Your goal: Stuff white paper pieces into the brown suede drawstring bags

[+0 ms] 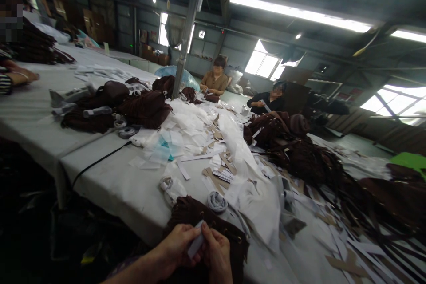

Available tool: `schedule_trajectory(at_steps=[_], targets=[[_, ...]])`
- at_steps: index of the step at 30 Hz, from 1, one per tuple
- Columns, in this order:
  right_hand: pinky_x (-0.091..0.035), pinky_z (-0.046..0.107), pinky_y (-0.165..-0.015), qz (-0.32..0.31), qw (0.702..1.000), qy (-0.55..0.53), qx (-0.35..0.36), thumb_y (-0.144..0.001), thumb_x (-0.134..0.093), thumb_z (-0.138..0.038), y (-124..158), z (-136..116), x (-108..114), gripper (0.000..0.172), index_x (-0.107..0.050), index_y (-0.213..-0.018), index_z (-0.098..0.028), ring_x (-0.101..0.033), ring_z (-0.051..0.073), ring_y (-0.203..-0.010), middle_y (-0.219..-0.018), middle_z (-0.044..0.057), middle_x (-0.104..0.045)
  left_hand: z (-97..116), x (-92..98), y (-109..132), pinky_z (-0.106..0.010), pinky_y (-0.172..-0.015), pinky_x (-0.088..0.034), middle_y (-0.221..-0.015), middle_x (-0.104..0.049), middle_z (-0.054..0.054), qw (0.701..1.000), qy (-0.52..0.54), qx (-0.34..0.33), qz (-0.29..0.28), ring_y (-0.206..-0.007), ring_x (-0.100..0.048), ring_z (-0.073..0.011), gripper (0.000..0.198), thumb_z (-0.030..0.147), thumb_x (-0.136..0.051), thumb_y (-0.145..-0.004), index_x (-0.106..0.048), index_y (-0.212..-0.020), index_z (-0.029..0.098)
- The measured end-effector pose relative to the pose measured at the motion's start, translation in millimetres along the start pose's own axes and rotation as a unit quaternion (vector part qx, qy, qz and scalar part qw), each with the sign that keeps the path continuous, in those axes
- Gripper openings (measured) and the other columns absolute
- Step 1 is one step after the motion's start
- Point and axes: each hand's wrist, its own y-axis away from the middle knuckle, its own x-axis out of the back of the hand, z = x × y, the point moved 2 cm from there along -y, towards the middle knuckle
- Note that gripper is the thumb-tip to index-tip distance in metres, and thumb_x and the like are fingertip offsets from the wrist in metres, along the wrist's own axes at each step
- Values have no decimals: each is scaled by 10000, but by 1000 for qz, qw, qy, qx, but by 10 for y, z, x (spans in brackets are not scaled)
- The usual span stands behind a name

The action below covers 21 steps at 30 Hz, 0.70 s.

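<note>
Between my left hand [181,246] and my right hand [214,248] is a small pale grey-white strip [196,245], pinched by the fingers of both. Its exact kind I cannot make out. Under and behind the hands lies a dark brown fringed bag [233,230] with metal eyelets, at the front edge of the table. A coiled grey-white strap [217,202] rests against the bag's far edge. Beside it to the left sits another pale coil in clear plastic [171,188].
White sheets and plastic [253,204] cover the middle of the table [133,186], among scattered card strips [221,173]. Brown bags are heaped at left [143,108] and right [299,155]. A metal post [188,31] rises behind. Several people work around the table; a black cable [100,159] crosses its edge.
</note>
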Motion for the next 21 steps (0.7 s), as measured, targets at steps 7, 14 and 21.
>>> schedule_trajectory(at_steps=[7,14,21], targets=[[-159,172,-305,0,999,44,28,-599,-669,-702,-1,36,9,571,-497,-510,-165,-283,32,-307,-377,-59,-403,-154,61,-150,-168,-282,-272,-476,-559,14,970,-163,-143,109,-292,-442,-84,421,594,-523,-727,-477,-684,178],[-215,184,-260,9,995,96,-36,-625,-440,-858,52,-121,287,764,-630,-640,-118,-326,64,-255,-382,5,-500,-141,54,-90,-164,-288,-252,-491,-571,10,960,-193,-161,120,-294,-403,-66,369,529,-477,-777,-496,-696,169],[-437,246,-467,394,885,175,176,-698,-435,-756,-32,-741,1747,770,-636,-1053,-103,-517,134,-514,-711,49,-632,-200,104,-66,-177,-301,-293,-538,-606,1,965,-207,-134,87,-322,-447,-83,512,688,-466,-739,-492,-713,177]])
